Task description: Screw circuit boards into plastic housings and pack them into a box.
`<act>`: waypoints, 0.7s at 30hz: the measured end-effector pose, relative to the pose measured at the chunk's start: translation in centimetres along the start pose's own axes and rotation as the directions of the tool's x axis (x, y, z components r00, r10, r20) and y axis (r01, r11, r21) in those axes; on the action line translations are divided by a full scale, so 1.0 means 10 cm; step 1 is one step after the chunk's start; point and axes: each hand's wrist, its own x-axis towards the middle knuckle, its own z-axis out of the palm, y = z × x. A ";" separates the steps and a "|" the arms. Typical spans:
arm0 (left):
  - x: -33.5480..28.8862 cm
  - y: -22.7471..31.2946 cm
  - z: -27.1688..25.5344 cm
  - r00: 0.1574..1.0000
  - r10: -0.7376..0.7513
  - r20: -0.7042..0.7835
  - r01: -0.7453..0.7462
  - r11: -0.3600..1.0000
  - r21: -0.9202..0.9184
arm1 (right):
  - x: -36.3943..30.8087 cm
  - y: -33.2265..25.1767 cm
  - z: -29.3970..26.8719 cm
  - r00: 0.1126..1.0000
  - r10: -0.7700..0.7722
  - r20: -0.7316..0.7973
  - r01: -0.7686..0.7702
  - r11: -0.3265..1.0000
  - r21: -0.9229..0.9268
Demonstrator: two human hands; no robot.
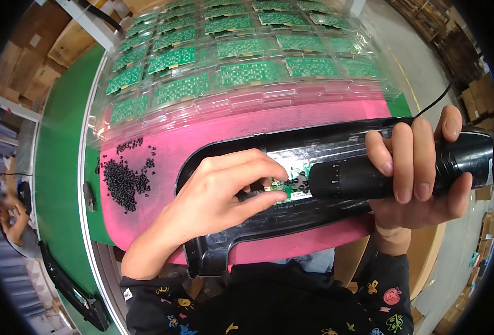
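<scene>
A long black plastic housing [319,133] lies across the pink mat, its hollow side facing up. Inside it sits a green circuit board [300,195] with small black parts on it. My left hand [219,187] reaches over the housing, with thumb and index fingertips closed on the board beside those parts. Wrapped around a black electric screwdriver [347,178], my right hand [417,167] keeps it nearly flat, its front end pointing left at the board. The driver's tip and the contact under my left fingertips are hard to make out.
A pile of small black parts [125,181] lies on the pink mat [157,223] at left. Clear plastic trays [241,100] of green boards stand behind. Another black housing [71,285] rests on the green table [62,167], where another person [18,223] sits.
</scene>
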 end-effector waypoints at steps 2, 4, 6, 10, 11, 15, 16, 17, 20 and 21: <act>-0.02 -0.03 0.00 0.998 0.064 -0.022 -0.064 0.998 0.025 | -0.02 0.02 0.00 1.000 0.018 0.005 -0.018 1.000 0.012; -0.02 -0.05 0.00 0.993 0.117 0.006 -0.117 0.992 0.049 | -0.04 0.03 0.00 1.000 0.013 0.001 -0.013 1.000 0.021; -0.02 -0.03 0.02 0.995 0.099 0.011 -0.099 0.993 0.060 | -0.05 0.03 -0.01 1.000 0.006 -0.006 -0.006 1.000 0.024; -0.03 0.00 0.04 0.999 0.027 0.044 -0.031 0.995 0.098 | -0.06 0.03 -0.01 1.000 -0.006 0.009 0.006 0.999 0.043; -0.03 0.01 0.04 0.998 0.030 0.046 -0.034 0.995 0.096 | -0.07 0.03 -0.02 0.999 -0.038 0.001 0.038 0.998 0.046; -0.04 0.04 -0.01 0.993 -0.044 0.111 0.014 0.966 0.258 | 0.00 -0.09 -0.19 0.997 0.040 0.068 -0.023 0.973 -0.229; -0.05 0.04 -0.03 0.990 -0.032 0.134 -0.012 0.950 0.312 | 0.03 -0.08 -0.21 0.997 0.064 0.053 -0.044 0.948 -0.314; -0.05 0.03 -0.03 0.990 -0.028 0.137 -0.016 0.952 0.307 | 0.06 -0.07 -0.21 0.996 0.086 0.036 -0.065 0.916 -0.396; -0.05 0.01 0.01 0.995 0.057 0.080 -0.077 0.958 0.277 | 0.09 0.02 -0.20 0.997 0.067 -0.028 -0.072 0.876 -0.477; -0.04 0.01 0.01 0.995 0.059 0.082 -0.079 0.959 0.271 | 0.09 0.03 -0.19 0.997 0.063 -0.041 -0.076 0.862 -0.502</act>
